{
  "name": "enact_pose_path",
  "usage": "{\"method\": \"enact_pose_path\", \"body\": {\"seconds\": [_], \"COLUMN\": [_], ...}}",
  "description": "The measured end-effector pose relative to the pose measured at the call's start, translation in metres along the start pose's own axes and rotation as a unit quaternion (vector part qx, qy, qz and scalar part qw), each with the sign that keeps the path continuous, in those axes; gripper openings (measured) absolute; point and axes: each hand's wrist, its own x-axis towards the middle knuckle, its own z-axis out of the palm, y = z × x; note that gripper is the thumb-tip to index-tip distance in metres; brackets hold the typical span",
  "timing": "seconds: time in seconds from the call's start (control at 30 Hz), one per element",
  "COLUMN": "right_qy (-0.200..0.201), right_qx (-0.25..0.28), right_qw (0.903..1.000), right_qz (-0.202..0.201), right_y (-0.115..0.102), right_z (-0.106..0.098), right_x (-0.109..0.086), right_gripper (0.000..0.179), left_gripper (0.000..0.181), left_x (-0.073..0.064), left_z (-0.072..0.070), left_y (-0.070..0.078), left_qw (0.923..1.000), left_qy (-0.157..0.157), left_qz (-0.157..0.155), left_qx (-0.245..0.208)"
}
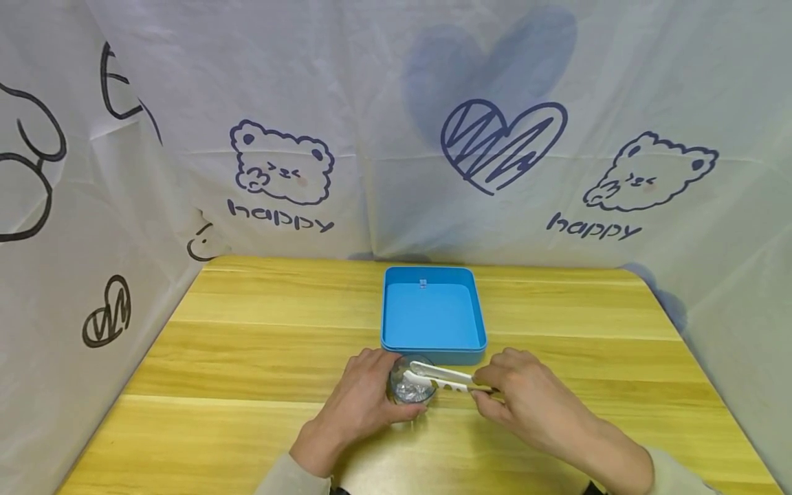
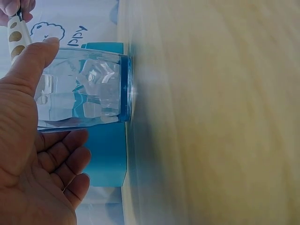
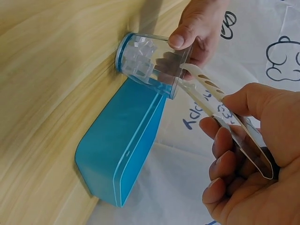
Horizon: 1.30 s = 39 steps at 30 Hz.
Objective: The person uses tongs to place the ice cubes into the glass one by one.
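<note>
My left hand (image 1: pixel 365 392) holds a clear drinking glass (image 3: pixel 161 49) with a blue-tinted base, thumb on one side and fingers on the other. The glass stands upright on the table. Clear, faceted ice-like cubes (image 3: pixel 138 56) lie in its lower part, also seen through the wall in the left wrist view. In my right hand (image 1: pixel 526 395) is a pair of tongs (image 3: pixel 208 84), pinched between thumb and fingers, with cream arms marked by brown spots. The tong tips are slightly apart, right at the mouth of the glass.
Just behind the glass sits a square blue box (image 1: pixel 433 356), open at the top, with a small clear piece (image 1: pixel 423 283) at its back wall. The wooden table (image 1: pixel 247 344) is bordered by white cloth walls (image 1: pixel 383 192) with bear and heart drawings.
</note>
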Motion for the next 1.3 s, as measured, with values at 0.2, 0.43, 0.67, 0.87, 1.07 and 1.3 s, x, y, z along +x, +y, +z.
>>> {"method": "enact_pose_path", "body": {"seconds": [0.2, 0.43, 0.67, 0.87, 1.07, 1.3], "right_qy": [0.001, 0.009, 0.015, 0.038, 0.065, 0.07], "right_qx": [0.002, -0.006, -0.005, 0.0, -0.022, -0.044], "right_qw": [1.0, 0.9996, 0.9965, 0.9899, 0.9813, 0.9734], "right_qz": [0.004, 0.028, 0.082, 0.136, 0.18, 0.214], "right_y": [0.001, 0.002, 0.014, 0.035, 0.058, 0.077], "right_z": [0.001, -0.001, -0.002, 0.005, 0.019, 0.038], "right_x": [-0.001, 0.0, 0.008, 0.021, 0.035, 0.05], "right_gripper": [0.005, 0.009, 0.009, 0.014, 0.02, 0.028], "left_gripper": [0.075, 0.076, 0.082, 0.08, 0.08, 0.084], "left_x": [-0.001, -0.002, -0.003, -0.002, -0.001, 0.0], "left_z": [0.001, 0.001, 0.001, 0.001, 0.001, 0.0], "left_y": [0.0, 0.001, 0.0, -0.001, 0.0, 0.0], "left_qw": [1.0, 0.9999, 0.9998, 0.9998, 0.9996, 0.9995], "left_qy": [0.003, -0.002, -0.012, -0.01, -0.015, -0.015], "left_qz": [0.003, -0.002, -0.012, -0.01, -0.014, -0.015], "left_qx": [-0.002, -0.012, -0.014, -0.015, -0.019, -0.023]}}
